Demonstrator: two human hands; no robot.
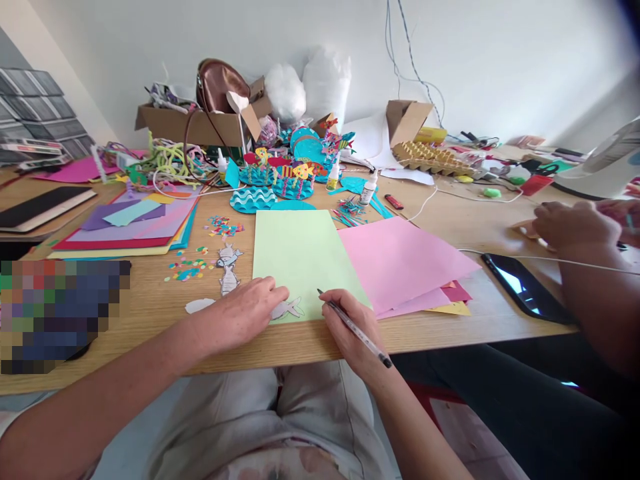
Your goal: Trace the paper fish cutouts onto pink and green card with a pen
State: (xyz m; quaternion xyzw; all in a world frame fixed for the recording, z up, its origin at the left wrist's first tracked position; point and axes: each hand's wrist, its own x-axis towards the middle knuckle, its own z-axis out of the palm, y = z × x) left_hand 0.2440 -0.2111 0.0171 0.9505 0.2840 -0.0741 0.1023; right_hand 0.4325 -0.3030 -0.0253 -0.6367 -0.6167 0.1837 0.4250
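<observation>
A pale green sheet of paper (pixel 300 250) lies in front of me at the table edge. My left hand (pixel 250 303) presses a small white paper fish cutout (pixel 290 308) onto its lower left part, fingers curled together; part of the cutout is hidden under the hand. In my right hand (pixel 353 327) is a clear ballpoint pen with a black end (pixel 360 335), its tip just above the green sheet, right of the fish's tail. Left of the sheet lie more paper fish cutouts (pixel 229 280) and a blank white paper piece (pixel 199 306).
Pink sheets (pixel 405 260) overlap on the right, beside a black phone (pixel 525 287). Another person's hand (pixel 575 223) is at the far right. Confetti (pixel 193 267) and stacked coloured paper (pixel 120 227) lie left. Glue bottles (pixel 369 188) and blue sea-themed crafts (pixel 293 187) stand behind.
</observation>
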